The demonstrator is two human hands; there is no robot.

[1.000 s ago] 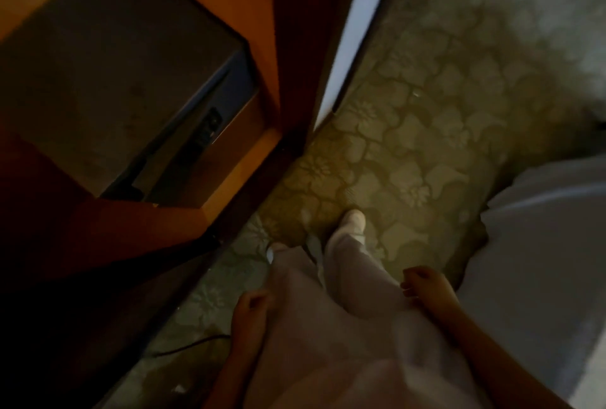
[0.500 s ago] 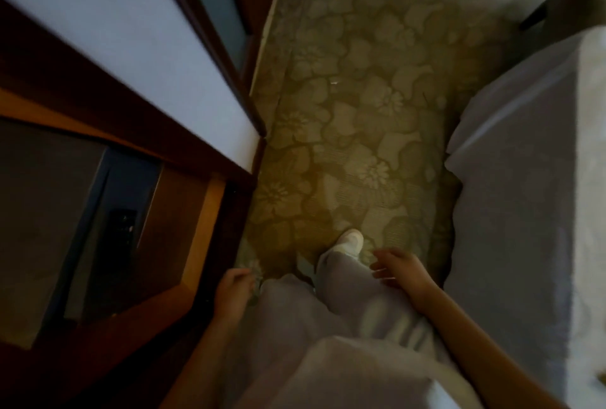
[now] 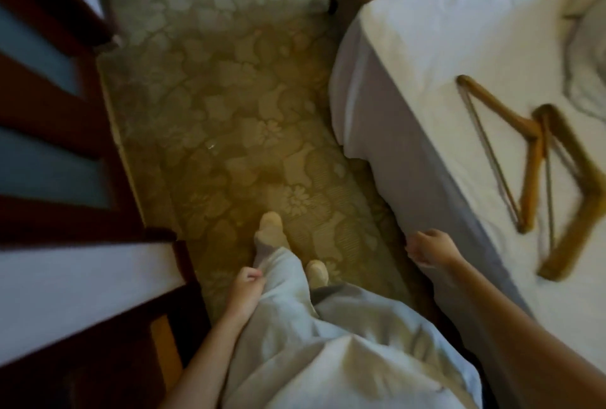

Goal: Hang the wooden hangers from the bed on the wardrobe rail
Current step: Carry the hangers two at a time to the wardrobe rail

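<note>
Far left of the left hand (image 3: 244,294): dark wardrobe (image 3: 65,179) panels, rail not in view. Left hand hangs at the trouser leg (image 3: 288,284), fingers curled loosely together, gripping nothing that I can make out. Ahead of both hands: patterned carpet (image 3: 229,133), two feet mid-stride.

Right hand (image 3: 429,249) sits just beside the bed (image 3: 426,41) edge, fingers slightly apart, empty. Up and right of it, on the sheet: two hangers (image 3: 537,162), ends overlapping, the nearer one's tip close to the mattress edge. A third wooden piece (image 3: 577,5) at the far corner, by grey cloth (image 3: 587,57); blurred, likely another hanger.

Judgement: approach step, no hanger picked yet.

Risks:
- The crossed hangers may snag; lifting one could drag the other off the bed.
- Thin lower bars look easy to catch a finger in, giving a skewed grip.
- Hooks not discernible in the blur; grabbing blind may leave a hook facing the wrong way for the rail.
- Narrow gap between bed and wardrobe: a swung hanger could knock the panels.
</note>
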